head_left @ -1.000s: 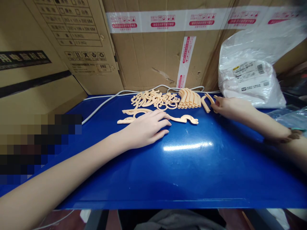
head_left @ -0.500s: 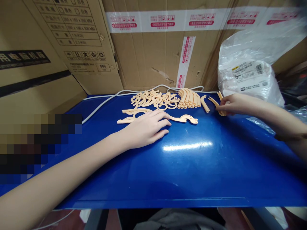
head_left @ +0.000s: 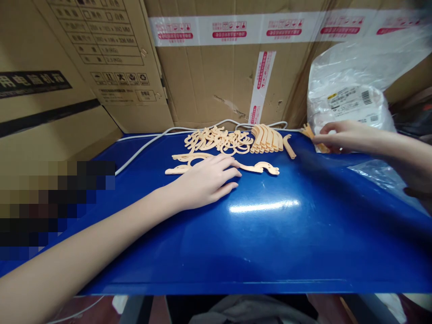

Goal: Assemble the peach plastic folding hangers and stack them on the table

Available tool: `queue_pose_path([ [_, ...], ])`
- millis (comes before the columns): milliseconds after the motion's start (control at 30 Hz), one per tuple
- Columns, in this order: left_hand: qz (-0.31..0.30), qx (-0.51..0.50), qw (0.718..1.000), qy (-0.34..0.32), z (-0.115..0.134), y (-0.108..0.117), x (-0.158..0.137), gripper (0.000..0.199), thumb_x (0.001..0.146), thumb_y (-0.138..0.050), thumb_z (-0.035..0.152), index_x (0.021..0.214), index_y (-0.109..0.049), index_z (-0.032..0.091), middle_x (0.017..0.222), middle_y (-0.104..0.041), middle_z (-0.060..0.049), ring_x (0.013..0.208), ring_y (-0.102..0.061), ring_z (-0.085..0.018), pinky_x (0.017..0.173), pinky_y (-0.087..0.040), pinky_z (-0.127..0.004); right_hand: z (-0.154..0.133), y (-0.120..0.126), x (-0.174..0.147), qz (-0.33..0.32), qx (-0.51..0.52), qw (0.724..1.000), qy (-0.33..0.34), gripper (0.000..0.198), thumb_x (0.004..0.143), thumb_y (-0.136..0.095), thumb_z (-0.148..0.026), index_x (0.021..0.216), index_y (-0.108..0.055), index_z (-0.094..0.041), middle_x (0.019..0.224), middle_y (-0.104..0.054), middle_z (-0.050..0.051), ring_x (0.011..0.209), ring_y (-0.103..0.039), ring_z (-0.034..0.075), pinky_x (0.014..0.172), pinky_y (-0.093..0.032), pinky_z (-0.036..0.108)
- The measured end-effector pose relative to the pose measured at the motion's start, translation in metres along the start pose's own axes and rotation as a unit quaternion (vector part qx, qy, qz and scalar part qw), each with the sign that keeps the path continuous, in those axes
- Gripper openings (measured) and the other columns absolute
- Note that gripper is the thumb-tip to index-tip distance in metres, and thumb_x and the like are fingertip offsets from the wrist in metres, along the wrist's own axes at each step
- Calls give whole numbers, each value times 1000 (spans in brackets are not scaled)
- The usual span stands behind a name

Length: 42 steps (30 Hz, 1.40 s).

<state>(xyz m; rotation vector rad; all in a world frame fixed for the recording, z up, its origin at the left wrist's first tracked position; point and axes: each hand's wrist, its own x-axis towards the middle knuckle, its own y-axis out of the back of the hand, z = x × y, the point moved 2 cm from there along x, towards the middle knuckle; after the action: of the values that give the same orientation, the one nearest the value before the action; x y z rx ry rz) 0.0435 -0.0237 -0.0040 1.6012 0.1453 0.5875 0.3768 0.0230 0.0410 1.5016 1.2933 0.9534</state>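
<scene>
My left hand [head_left: 212, 182] lies palm down with its fingers spread, over flat tan pieces [head_left: 180, 156]. A wavy tan piece with a hooked end [head_left: 268, 168] sticks out to the right of its fingertips. At the right, my right hand [head_left: 342, 135] is closed on several curved tan pieces [head_left: 308, 131] in front of the plastic bag. Its grip hides part of them. A single curved tan piece [head_left: 289, 147] lies between that hand and a neat row of curved tan pieces [head_left: 266, 138]. Beside the row is a loose pile of tan hook-shaped pieces [head_left: 207, 138].
Cardboard boxes [head_left: 209, 76] wall off the back and left of the blue table [head_left: 216, 252]. A white cable [head_left: 141, 155] runs along the rear edge. The clear plastic bag [head_left: 351, 99] with a label stands at the back right, with more clear film [head_left: 381, 175] below it.
My right hand has moved right and slightly back towards the plastic bag, carrying the curved tan pieces. My left hand stays where it was.
</scene>
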Motion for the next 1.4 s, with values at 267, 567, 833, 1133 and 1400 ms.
queue_pose_path([
  [267,148,11,988,53,6,13,3,48,97,-47,29,141,-37,15,146,-42,-16,137,-38,-27,112,-34,-47,-52,-13,-53,162,113,950,244,19,70,-60,-28,80,-44,-23,62,-62,-1,52,-54,14,52,-36,26],
  [567,31,-23,999,27,6,13,3,34,101,-37,38,102,-64,17,96,-70,-4,89,-65,-19,79,-47,-31,-101,-74,-112,128,-89,801,578,7,80,-45,-17,75,-44,-22,64,-55,1,54,-49,14,54,-35,26],
  [833,5,27,998,58,6,8,4,34,102,-34,38,101,-62,18,96,-68,-4,89,-64,-19,74,-44,-28,-92,-69,-101,49,-40,857,512,12,79,-51,-24,88,-44,-21,76,-60,3,61,-57,15,55,-37,24],
  [1133,-42,46,997,42,6,4,2,33,100,-36,40,105,-61,19,94,-64,-4,86,-61,-19,64,-40,-27,-88,-66,-94,-7,-39,867,496,21,82,-53,-24,102,-51,-20,90,-65,4,65,-60,14,60,-40,23],
  [1400,-61,34,997,35,12,5,2,31,100,-36,35,108,-61,20,102,-58,-4,83,-58,-16,59,-37,-26,-86,-62,-91,-45,-45,873,484,17,87,-53,-27,100,-61,-19,94,-64,5,74,-61,17,65,-43,26],
])
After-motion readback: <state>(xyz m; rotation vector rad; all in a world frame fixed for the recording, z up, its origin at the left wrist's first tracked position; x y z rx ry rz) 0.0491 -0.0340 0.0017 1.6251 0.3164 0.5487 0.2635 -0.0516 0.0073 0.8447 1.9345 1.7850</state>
